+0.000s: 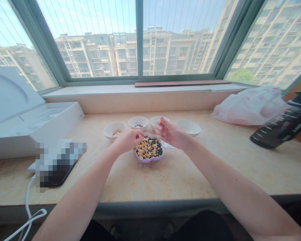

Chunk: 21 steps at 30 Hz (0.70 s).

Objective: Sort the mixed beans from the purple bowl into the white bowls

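Note:
A purple scalloped dish (150, 161) full of mixed black and yellow beans with pale pieces (148, 147) sits in front of me. My left hand (128, 139) is at the dish's left rim, thumb and fingers pinched together; whatever is between them is too small to name. Above the dish's right side my right hand (168, 132) is raised with curled fingers, and its contents cannot be made out. Behind stand several white bowls: the left bowl (108, 132) has red and pale bits, the second bowl (138, 120) dark beans. My right hand partly covers the third bowl (154, 119). The right bowl (190, 126) shows only its white inside.
An opened white box (12, 144) stands at the left, with a partly pixelated phone (62, 174) and a white cable (28, 201) nearer me. A plastic bag (248, 105) and a dark tilted bottle (271, 134) are at the right. Windows rise behind the counter (150, 184).

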### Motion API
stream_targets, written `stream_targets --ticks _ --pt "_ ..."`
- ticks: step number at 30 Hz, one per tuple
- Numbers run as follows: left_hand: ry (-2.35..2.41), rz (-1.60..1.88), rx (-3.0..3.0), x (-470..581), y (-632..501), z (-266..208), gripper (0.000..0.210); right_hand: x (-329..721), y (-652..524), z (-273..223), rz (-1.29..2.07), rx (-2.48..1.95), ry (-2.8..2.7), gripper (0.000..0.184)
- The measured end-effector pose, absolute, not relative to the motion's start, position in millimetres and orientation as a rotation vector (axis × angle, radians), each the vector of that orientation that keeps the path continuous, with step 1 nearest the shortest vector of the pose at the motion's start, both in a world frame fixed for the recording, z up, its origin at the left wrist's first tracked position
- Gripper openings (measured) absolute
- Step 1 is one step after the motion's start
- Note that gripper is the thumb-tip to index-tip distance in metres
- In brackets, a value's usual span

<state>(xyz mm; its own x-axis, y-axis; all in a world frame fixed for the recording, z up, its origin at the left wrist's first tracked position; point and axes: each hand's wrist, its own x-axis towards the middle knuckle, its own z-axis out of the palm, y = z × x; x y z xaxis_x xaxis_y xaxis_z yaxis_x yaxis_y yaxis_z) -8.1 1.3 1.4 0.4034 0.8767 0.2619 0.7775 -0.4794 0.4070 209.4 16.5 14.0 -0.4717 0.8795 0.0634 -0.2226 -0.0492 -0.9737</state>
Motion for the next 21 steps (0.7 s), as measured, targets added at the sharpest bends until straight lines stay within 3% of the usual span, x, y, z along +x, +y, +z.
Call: stream_targets --ticks 15,18,21 --pt "1.403 0.624 2.421 -8.1 3.8 0.0 0.022 209.3 10.2 13.8 1.770 -0.630 -1.459 0.047" --pt "1.404 0.621 2.425 -7.8 2.7 0.5 0.023 206.0 10.5 11.1 1.648 -0.662 -1.572 0.053" --pt "1.404 0.616 2.429 -7.5 1.4 1.3 0.023 203.1 12.1 5.7 1.280 -0.793 -1.772 0.053"
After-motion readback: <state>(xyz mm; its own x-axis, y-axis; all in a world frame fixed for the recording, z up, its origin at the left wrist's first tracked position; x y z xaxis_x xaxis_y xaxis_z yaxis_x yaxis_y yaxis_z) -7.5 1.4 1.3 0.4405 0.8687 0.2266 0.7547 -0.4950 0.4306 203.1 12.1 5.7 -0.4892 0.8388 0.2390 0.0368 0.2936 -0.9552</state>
